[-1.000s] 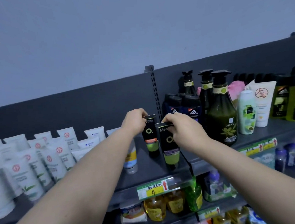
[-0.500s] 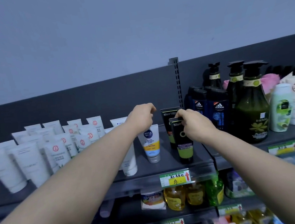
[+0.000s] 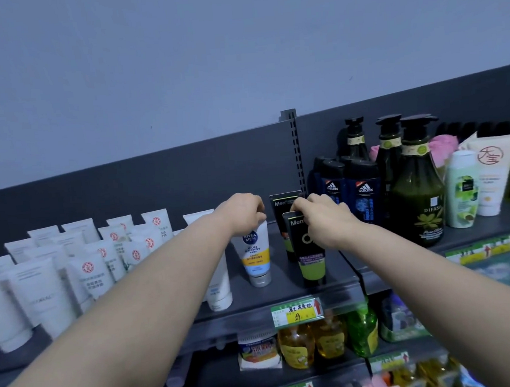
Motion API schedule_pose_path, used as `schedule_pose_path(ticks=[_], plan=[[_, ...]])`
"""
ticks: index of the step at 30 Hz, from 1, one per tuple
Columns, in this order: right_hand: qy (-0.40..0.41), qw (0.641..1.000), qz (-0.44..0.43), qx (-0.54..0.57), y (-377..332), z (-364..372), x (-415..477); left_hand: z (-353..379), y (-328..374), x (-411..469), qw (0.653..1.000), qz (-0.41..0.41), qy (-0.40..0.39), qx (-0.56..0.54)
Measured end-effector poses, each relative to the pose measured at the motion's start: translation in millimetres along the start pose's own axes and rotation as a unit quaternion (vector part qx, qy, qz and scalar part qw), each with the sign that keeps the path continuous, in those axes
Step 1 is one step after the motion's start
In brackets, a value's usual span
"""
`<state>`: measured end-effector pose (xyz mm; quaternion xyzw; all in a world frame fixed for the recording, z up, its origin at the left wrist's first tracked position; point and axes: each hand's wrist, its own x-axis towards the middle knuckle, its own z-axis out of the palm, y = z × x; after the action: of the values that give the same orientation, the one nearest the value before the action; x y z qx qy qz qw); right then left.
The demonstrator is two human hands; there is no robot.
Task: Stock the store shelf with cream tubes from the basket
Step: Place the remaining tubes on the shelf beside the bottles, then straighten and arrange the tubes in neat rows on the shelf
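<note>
The front black tube (image 3: 308, 251) is held at its flat crimped top by the right hand (image 3: 326, 222). The grip is clamped there, with thumb and fingertips (image 3: 299, 205) pinched on the edge. From that grip the tube runs straight down: its long axis is upright and its green cap is lowest. The cap is seen at, or very nearly at, the shelf (image 3: 286, 291), close to the front lip. Whether the cap bears the full weight cannot be told. Just behind the grip and slightly to its left, a rear black tube (image 3: 283, 218) of the same kind is stood close to the held one.

The left hand (image 3: 243, 211) is placed to the left of the right grip. Its fingers are curled down over the top of a blue-and-white tube (image 3: 254, 254), which is stood cap-down below it. Whether that top is pinched or only covered cannot be told.

The right hand is judged the nearer to the tube being placed, and the coming move is judged to turn on that upright axis. If the tube is released plumb over its cap, it should be left standing; if it is tilted back, the rear tube could be knocked. No basket is in view. Dark bottles (image 3: 416, 199) are ranged to the right of the right grip, and white tubes (image 3: 47, 289) to the left of the left grip.
</note>
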<state>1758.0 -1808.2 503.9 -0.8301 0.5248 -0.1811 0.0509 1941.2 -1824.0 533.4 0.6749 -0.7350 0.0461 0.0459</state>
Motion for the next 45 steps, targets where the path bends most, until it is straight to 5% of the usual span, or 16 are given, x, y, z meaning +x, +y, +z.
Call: schedule_pose_path(ticks=[8, 20, 25, 27, 30, 35, 45], plan=[[0.069, 0.996, -0.049, -0.04, -1.7, 5.6, -3.8, -7.1, -6.3, -7.2, 0.995, -0.02, -0.083, 0.058], [0.098, 0.986, -0.077, -0.114, -2.1, 7.2, -6.2, -4.0, -3.0, -24.4, 0.992, 0.068, -0.073, 0.076], [0.099, 0.987, -0.076, -0.1, -7.5, 2.4, -2.4, -18.4, -11.4, -16.0, 0.985, 0.015, -0.156, -0.07], [0.101, 0.987, -0.077, -0.098, -7.9, -0.4, -0.2, -25.0, -20.5, -6.0, 0.987, -0.019, -0.089, -0.133], [0.095, 0.988, -0.08, -0.095, -7.5, -3.1, 4.7, -21.2, -38.9, 17.5, 0.998, -0.052, 0.02, -0.027], [0.077, 0.992, -0.065, -0.082, -1.3, 0.6, 8.6, 7.0, -51.1, 41.1, 0.992, -0.046, -0.046, 0.105], [0.08, 0.991, -0.078, -0.074, 0.3, 4.2, 8.3, 19.8, -34.7, 49.9, 0.999, -0.009, -0.016, 0.038]])
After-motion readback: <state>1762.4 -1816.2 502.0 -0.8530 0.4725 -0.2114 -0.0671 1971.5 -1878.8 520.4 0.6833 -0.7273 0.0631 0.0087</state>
